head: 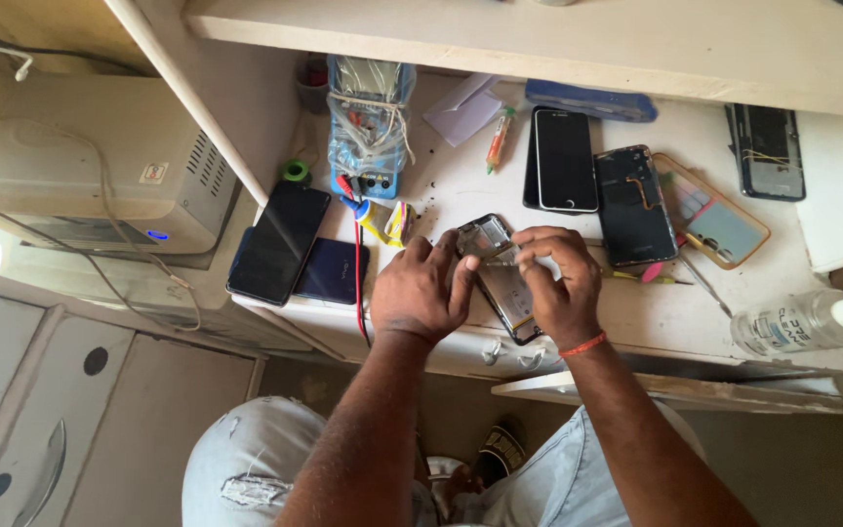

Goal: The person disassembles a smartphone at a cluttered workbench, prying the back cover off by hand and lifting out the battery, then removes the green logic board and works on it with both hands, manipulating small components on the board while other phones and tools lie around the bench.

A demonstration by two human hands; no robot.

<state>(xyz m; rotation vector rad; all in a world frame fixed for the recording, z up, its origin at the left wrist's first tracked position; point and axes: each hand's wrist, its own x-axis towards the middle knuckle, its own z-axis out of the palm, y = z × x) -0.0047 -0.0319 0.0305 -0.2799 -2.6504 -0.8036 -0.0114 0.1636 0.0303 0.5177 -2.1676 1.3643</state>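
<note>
Your left hand [423, 288] lies flat and curled over the left side of the opened phone [501, 283], with the fingers pressing its edge to hold it. Your right hand [560, 278] is pinched narrow, thumb and fingers close together, right on top of the phone's insides. You seem to grip something very thin there, but it is too small to tell what. A thin orange band sits on that wrist.

The opened phone lies near the front edge of the white table [636, 317], tilted. It is a hard, flat rectangle with shiny metal parts and a dark patch inside.

The table top is painted, scuffed and spotted with small dark specks. To your left, two smooth dark phones [280, 244] hang a little over the table's corner. Behind your hands stands a blue meter [371, 127] wrapped in crinkly clear plastic, with a red wire [359, 283] running down over the front edge. To the right lie a glossy black phone [565, 159], a phone with its back off [633, 205] and a soft case with an orange rim [714, 215]. A clear plastic bottle [802, 322] lies on its side at the far right edge.

There is little free room around your hands. A shelf [539, 39] hangs above the back of the table.
</note>
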